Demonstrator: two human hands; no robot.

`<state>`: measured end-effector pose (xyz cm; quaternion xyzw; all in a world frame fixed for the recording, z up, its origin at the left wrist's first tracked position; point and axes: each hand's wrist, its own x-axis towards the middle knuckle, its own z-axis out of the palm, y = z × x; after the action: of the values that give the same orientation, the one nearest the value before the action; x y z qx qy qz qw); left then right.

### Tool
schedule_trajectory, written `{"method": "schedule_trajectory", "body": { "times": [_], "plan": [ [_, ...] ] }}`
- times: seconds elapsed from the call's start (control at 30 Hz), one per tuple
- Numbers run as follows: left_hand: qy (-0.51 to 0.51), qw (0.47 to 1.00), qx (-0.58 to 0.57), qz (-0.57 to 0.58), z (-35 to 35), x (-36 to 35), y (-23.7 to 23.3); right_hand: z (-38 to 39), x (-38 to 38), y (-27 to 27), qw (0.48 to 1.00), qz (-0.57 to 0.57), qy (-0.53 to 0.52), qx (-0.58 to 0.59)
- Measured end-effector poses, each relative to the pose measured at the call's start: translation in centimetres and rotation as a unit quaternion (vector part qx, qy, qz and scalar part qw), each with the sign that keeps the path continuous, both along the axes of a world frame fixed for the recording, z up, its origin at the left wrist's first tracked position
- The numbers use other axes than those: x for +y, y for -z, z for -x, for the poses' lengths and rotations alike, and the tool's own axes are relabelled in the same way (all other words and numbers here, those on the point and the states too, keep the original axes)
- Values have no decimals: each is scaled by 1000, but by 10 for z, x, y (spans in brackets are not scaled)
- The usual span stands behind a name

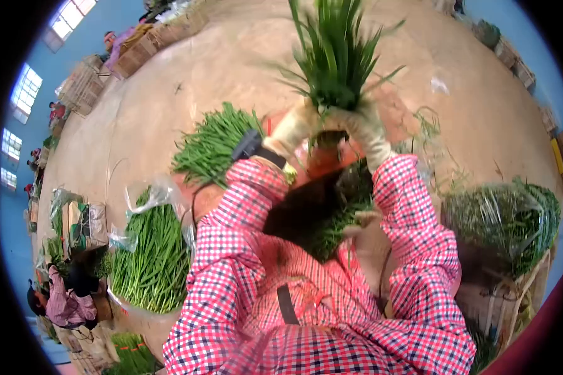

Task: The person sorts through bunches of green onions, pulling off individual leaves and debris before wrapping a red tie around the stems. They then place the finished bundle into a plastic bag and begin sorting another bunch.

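Held up in front of me at the top of the head view is a bunch of long, flat green leaves [334, 59], its tips fanned out and partly blurred. My left hand [298, 125], in a pale glove with a dark device strapped at the wrist, is closed around the lower end. From the other side my right hand [364, 130], also gloved, grips the same bunch. The fingers themselves are partly hidden by the leaves. Below the hands is a reddish-orange work surface [322, 175]. A pile of cut green stalks [216, 140] lies to its left.
An open plastic bag of long green stalks [150, 262] stands at my left. Wrapped greens [507, 219] sit on a crate at my right. Loose leaf scraps lie on the floor beside the surface. Another person [69, 300] sits at far left; crates line the walls.
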<state>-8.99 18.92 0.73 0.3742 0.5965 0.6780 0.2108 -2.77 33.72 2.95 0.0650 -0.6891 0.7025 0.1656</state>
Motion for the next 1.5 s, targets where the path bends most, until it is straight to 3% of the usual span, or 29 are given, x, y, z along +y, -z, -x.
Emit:
{"method": "schedule_trajectory", "body": {
  "times": [0.03,0.1,0.17,0.2,0.3,0.4,0.47,0.53,0.6,0.63,0.7,0.73,0.77,0.8,0.83,0.9,1.0,1.07,1.17,1.2,1.3,1.37,1.43,1.5],
  "plan": [
    [-20,999,-21,-33,8,7,21,3,8,13,998,-10,-21,-66],
    [1,994,101,29,11,8,23,14,12,17,999,-13,-28,-8],
    [17,998,-52,-35,12,10,17,12,14,8,999,-42,-19,-19],
    [29,994,-86,-64,13,12,18,12,21,7,991,-123,-12,-48],
    [74,980,-104,-150,21,20,26,15,22,6,998,-20,-47,-23],
    [46,984,-163,-64,21,19,8,19,23,3,997,-62,-41,-36],
    [20,991,-131,-18,15,15,-9,18,18,-8,993,-107,-42,-13],
    [-24,997,-35,65,9,4,-36,12,7,-27,997,-69,-41,-19],
    [-6,998,-60,26,9,3,-33,12,1,-32,996,-80,-34,-23],
    [35,989,-131,-56,16,8,-13,15,0,-33,993,-112,-27,-23],
    [26,998,-25,-53,32,19,15,20,-1,-30,981,-182,38,-51],
    [-24,987,153,31,37,22,10,23,-4,-25,968,-220,97,-78],
    [-74,936,325,114,38,23,7,25,-6,-22,949,-256,155,-104],
    [-64,927,311,199,39,23,4,27,-7,-22,995,-76,55,-23],
    [-50,908,302,286,31,17,-21,26,-8,-26,995,-81,55,-18],
    [-73,912,220,339,10,0,-59,22,-10,-28,994,-86,59,-10],
    [-160,955,226,108,15,16,-16,27,-11,-22,997,-70,24,16],
    [-136,970,150,133,9,6,-37,25,-17,-34,996,-82,27,-8],
    [-167,936,281,134,21,20,-22,37,-12,-29,959,-246,118,-82],
    [-156,944,222,187,17,22,-26,39,-12,-19,987,-113,110,-37],
    [-52,909,240,336,21,26,-34,39,-12,-15,973,-92,209,22],
    [-44,992,64,95,-6,8,-42,27,-9,-22,981,-27,185,45],
    [-151,967,174,111,-31,-1,-36,13,-6,-32,985,75,154,26],
    [-184,946,196,181,-61,-16,-35,-6,-9,-38,981,87,170,23]
  ]
}}
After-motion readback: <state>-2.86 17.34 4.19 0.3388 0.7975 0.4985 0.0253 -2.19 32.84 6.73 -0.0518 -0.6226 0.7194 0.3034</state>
